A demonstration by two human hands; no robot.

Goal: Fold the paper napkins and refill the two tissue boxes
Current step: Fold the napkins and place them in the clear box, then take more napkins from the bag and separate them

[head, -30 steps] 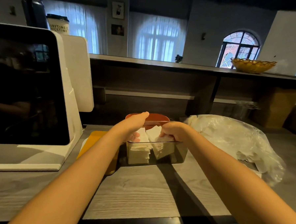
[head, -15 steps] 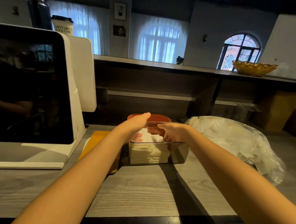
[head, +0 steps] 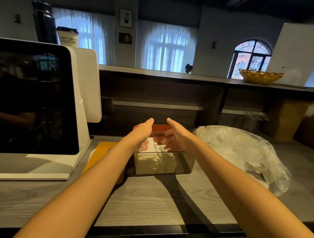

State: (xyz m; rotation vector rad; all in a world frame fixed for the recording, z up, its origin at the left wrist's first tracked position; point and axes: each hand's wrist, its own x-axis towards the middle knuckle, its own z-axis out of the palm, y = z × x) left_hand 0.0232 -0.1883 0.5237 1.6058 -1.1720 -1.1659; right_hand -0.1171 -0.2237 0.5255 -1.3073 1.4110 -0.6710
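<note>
A clear tissue box (head: 183, 165) stands mid-counter, partly filled with white folded napkins (head: 151, 163). Behind it shows a red-brown box or lid (head: 159, 128). My left hand (head: 144, 132) hovers over the box's left side with fingers reaching down to the napkins. My right hand (head: 178, 136) is over the right side, fingers straight and spread, holding nothing. A yellow lid or box (head: 100, 152) lies left of the clear box, partly under my left forearm.
A white point-of-sale terminal (head: 43, 113) fills the left. A crumpled clear plastic bag with napkins (head: 241, 152) lies right. A raised shelf at the back carries a yellow basket (head: 260, 77) and a paper cup (head: 67, 36).
My right hand has opened from a curled grip in the box and lifted, fingers now straight. The napkins it pressed sit lower in the box. The left hand stays put.
</note>
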